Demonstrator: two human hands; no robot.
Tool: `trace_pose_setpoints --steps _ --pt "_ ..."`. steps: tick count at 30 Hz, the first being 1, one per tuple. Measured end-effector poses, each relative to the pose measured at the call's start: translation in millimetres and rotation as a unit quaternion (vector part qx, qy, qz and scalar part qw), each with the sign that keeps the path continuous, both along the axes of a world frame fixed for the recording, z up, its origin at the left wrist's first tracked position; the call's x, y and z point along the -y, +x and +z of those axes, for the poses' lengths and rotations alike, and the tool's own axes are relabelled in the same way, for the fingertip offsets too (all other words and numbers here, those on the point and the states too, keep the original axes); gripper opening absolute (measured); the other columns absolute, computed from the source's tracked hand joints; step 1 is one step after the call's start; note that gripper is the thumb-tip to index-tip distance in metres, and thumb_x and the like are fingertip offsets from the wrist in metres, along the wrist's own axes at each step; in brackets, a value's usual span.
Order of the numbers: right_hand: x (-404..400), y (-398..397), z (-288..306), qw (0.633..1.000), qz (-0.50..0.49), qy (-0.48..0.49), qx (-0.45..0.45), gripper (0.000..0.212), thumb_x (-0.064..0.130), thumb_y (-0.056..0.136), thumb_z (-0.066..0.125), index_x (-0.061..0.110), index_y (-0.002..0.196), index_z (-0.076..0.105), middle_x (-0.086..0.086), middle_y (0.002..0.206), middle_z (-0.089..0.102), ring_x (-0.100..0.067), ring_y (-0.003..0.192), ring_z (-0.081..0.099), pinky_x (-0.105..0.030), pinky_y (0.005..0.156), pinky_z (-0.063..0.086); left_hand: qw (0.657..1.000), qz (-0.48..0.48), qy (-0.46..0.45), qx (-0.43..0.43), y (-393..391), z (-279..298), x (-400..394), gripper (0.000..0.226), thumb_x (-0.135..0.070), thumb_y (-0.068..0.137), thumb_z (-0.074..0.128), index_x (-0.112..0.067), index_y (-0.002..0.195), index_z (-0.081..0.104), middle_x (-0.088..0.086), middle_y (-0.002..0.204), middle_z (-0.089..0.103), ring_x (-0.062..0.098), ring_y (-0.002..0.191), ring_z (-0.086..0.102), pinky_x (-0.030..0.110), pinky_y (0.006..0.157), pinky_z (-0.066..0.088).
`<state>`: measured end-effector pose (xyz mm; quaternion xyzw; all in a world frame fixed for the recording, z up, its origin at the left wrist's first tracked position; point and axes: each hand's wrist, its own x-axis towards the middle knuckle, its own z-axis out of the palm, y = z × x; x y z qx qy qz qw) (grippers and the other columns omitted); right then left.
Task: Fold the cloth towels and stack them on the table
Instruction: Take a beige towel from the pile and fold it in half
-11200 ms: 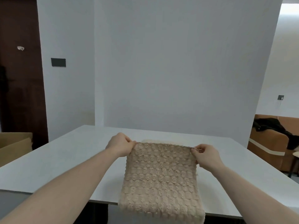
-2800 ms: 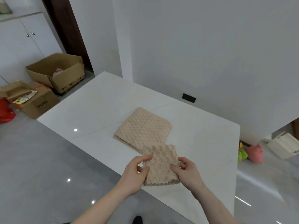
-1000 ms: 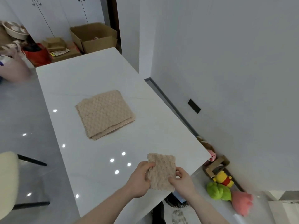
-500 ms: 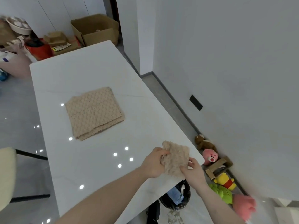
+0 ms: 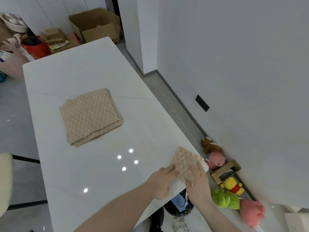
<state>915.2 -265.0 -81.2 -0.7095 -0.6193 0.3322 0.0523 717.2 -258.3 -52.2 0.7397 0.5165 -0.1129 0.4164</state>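
A small folded beige towel (image 5: pixel 185 162) lies on the near right corner of the white table (image 5: pixel 93 164). My left hand (image 5: pixel 163 180) touches its left edge with straight fingers. My right hand (image 5: pixel 198 180) presses flat on its near right part, fingers extended over the cloth. Farther up the table a larger stack of beige towels (image 5: pixel 90 116) lies flat, well away from both hands.
Soft toys (image 5: pixel 224 186) and a wooden piece line the floor by the right wall. A black bin (image 5: pixel 178 206) stands under the table corner. Cardboard boxes (image 5: pixel 95 25) and clutter sit beyond the far table end. A pale chair (image 5: pixel 5 181) is at the left edge.
The small towel was held in the air between both hands; now it lies on the table corner and both hands have flattened onto it.
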Motion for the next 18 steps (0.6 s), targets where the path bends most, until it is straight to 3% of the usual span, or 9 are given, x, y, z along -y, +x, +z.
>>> trace_pose_setpoints --steps 2,4,7,11,14,18 --pt "1 -4 -6 0.996 0.075 -0.021 0.034 0.064 0.018 0.094 0.061 0.022 0.155 0.040 -0.001 0.169 0.017 -0.029 0.155 0.015 -0.038 0.125 0.019 1.000 -0.011 -0.015 -0.013 -3 0 8 0.087 0.001 0.089 0.047 -0.030 0.162 0.012 -0.005 0.171 -0.003 0.029 0.152 0.018 0.045 0.114 0.037" --pt "2 -6 -12 0.988 0.120 -0.069 0.072 0.074 0.029 0.094 0.060 0.021 0.160 0.027 -0.003 0.171 0.008 -0.028 0.158 0.001 -0.038 0.129 0.010 0.999 0.004 -0.023 -0.030 -5 1 13 0.085 -0.002 0.090 0.048 -0.028 0.162 0.011 -0.005 0.171 -0.001 0.028 0.152 0.018 0.043 0.115 0.036" --pt "-1 -6 -14 0.971 0.144 -0.161 0.100 0.096 0.036 0.087 0.059 0.025 0.164 0.003 0.000 0.171 -0.014 -0.028 0.157 -0.016 -0.048 0.128 0.011 0.997 0.029 -0.039 -0.056 -9 8 19 0.081 -0.009 0.095 0.048 -0.026 0.163 0.008 -0.006 0.171 -0.001 0.028 0.153 0.015 0.043 0.117 0.034" --pt "-20 -9 5 0.950 0.172 -0.226 0.133 0.099 0.036 0.083 0.055 0.028 0.164 -0.001 0.003 0.171 -0.016 -0.028 0.158 -0.012 -0.052 0.126 0.017 0.991 0.073 -0.074 -0.090 -26 11 39 0.079 -0.010 0.095 0.046 -0.028 0.163 0.009 -0.009 0.171 -0.007 0.025 0.156 0.008 0.041 0.119 0.032" --pt "-19 -14 27 0.963 0.158 -0.170 0.135 0.091 0.033 0.084 0.055 0.023 0.163 0.011 -0.003 0.172 -0.002 -0.030 0.158 0.002 -0.049 0.124 0.024 0.986 0.122 -0.071 -0.093 -47 15 61 0.079 -0.011 0.094 0.046 -0.029 0.163 0.012 -0.008 0.171 -0.008 0.024 0.156 0.008 0.039 0.119 0.032" --pt "21 -34 49 0.987 0.136 -0.067 0.046 0.081 0.027 0.091 0.057 0.025 0.161 0.017 -0.001 0.172 0.003 -0.028 0.157 0.008 -0.043 0.123 0.027 0.979 0.173 -0.044 -0.101 -84 25 97 0.078 -0.012 0.092 0.045 -0.030 0.162 0.016 -0.008 0.171 -0.008 0.023 0.156 0.009 0.037 0.119 0.033"
